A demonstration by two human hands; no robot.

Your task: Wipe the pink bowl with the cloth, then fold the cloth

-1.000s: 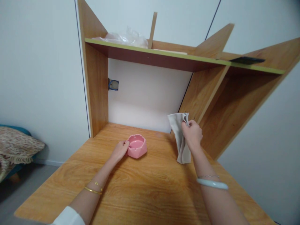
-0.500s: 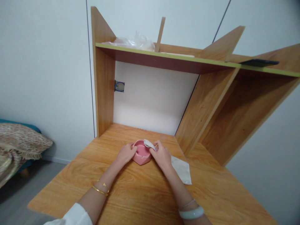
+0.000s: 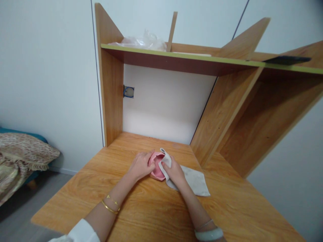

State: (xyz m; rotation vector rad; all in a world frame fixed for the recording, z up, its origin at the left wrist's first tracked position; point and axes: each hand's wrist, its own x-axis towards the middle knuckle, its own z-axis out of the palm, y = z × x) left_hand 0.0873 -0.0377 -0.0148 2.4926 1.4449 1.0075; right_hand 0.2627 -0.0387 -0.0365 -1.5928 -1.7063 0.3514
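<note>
A small pink bowl (image 3: 158, 172) with an angular rim is at the middle of the wooden desk. My left hand (image 3: 142, 165) grips its left side, thumb inside the rim and fingers behind. My right hand (image 3: 175, 170) is closed on a light grey cloth (image 3: 195, 180). A folded part of the cloth stands up at the bowl's right rim, and its rest trails rightward over the desk. The bowl's right side is hidden behind cloth and fingers.
A wooden desk (image 3: 141, 208) carries a shelf unit (image 3: 161, 57) at its back. On the shelf lie a clear plastic bag (image 3: 143, 42) and a dark flat object (image 3: 287, 60). An uncovered wall socket box (image 3: 129, 91) shows behind. A patterned blanket (image 3: 27, 151) lies at the left.
The cloth is gathered more in my right hand and drawn up against the bowl's right rim. The bowl has shifted slightly right and tilted, and my left hand has moved further over its rim.
</note>
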